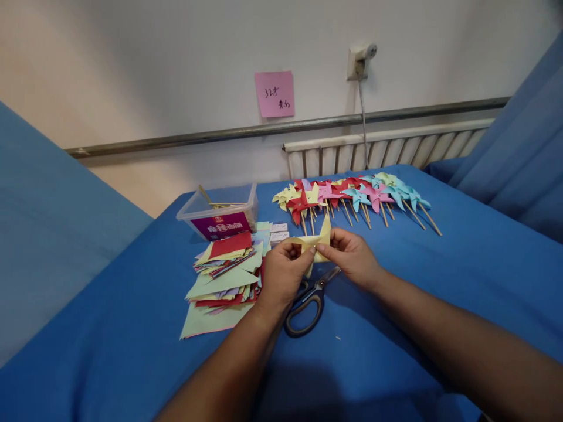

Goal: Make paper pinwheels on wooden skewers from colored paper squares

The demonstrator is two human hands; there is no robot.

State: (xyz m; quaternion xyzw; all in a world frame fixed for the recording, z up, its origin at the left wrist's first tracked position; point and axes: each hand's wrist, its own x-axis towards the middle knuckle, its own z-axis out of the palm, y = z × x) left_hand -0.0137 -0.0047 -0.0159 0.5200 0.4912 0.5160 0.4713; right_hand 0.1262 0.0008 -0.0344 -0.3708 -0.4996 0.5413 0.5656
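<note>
Hands, left (pixel 281 275) and right (pixel 354 258), pinch yellow paper (pixel 317 240) (folded, points upturned).

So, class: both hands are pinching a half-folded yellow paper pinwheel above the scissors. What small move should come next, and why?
Probably fold the upright flap down to the centre: the yellow pinwheel, pinched by the left hand and right hand, has one point standing up, unlike the finished pinwheels behind.
</note>
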